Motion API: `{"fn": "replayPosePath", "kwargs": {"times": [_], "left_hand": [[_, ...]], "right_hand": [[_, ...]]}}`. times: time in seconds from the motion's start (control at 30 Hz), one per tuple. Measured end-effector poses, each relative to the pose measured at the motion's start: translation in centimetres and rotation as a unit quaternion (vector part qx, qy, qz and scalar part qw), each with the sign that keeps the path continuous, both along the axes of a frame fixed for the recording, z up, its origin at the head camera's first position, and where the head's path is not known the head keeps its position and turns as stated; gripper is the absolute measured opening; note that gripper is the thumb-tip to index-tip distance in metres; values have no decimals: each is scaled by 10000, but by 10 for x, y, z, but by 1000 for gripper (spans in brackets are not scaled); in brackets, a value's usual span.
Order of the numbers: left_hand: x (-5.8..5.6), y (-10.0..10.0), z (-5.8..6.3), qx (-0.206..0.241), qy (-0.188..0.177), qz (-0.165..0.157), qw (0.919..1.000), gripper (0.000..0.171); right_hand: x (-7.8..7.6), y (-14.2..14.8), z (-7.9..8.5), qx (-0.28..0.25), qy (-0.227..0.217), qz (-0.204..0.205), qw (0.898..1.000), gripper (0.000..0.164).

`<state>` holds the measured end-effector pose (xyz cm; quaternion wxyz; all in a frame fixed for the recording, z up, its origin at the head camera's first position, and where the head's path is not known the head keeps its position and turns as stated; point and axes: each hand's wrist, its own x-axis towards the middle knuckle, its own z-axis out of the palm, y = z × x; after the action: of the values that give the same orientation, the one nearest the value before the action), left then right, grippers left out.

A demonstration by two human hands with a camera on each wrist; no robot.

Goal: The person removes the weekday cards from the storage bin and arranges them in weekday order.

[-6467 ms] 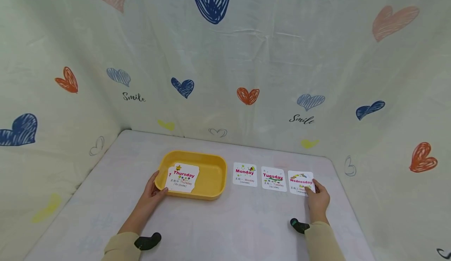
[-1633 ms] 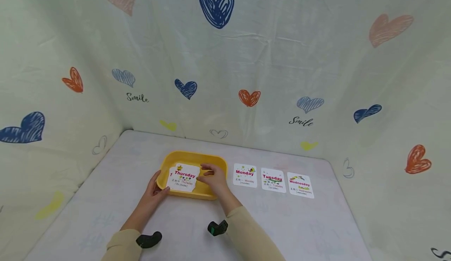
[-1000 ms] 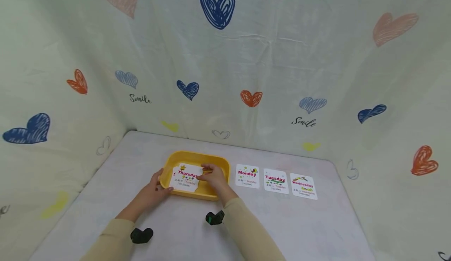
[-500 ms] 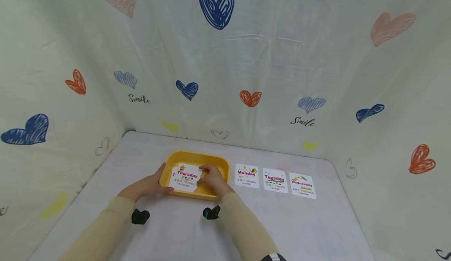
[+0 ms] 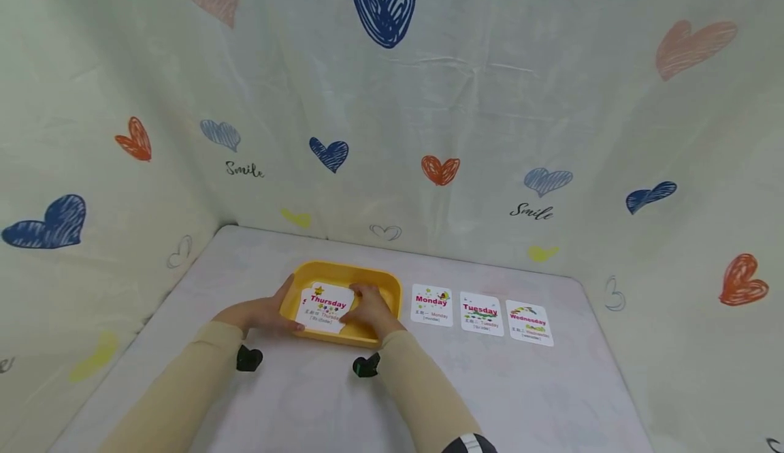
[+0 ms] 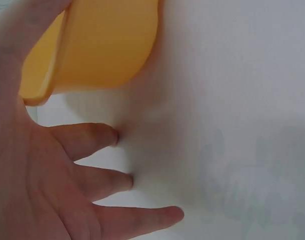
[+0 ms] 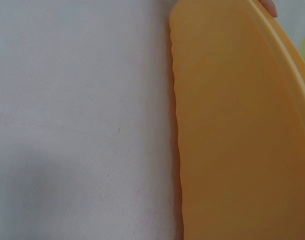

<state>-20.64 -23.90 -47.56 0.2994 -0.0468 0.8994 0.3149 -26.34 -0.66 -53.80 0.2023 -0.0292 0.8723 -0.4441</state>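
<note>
Thursday card (image 5: pixel 324 307) lies atop another card (image 5: pixel 304 298) in the yellow tray (image 5: pixel 346 275); with left hand (image 5: pixel 263 311) spread against the tray, right hand (image 5: pixel 372 311), touching the card's edge, pinch unclear, should separate just that one.

Sleeves, long, two: left sleeve (image 5: pixel 174 393) and right sleeve (image 5: pixel 425 395), plain pale beige. Wrist units, two: left unit (image 5: pixel 249 359), black, compact; right unit (image 5: pixel 366 366), likewise black (a trace of green showing). Patch (image 5: pixel 470 443) on right sleeve: black, white-striped, partly cropped. Left hand (image 5: pixel 263 311), right hand (image 5: pixel 371 308): bare.
</note>
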Motion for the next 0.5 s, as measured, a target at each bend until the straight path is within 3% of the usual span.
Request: {"fn": "replayPosePath", "kwargs": {"times": [0.1, 0.17, 0.5], "left_hand": [[0, 0, 0, 185, -225, 295, 9991, 128], [0, 0, 0, 196, -253, 323, 9990, 129], [1, 2, 3, 4, -234, 72, 9997, 130]], "right_hand": [[1, 0, 2, 19, -20, -44, 10000, 71], [2, 0, 3, 43, -11, -39, 10000, 70], [0, 0, 1, 42, 90, -36, 9999, 71]]}}
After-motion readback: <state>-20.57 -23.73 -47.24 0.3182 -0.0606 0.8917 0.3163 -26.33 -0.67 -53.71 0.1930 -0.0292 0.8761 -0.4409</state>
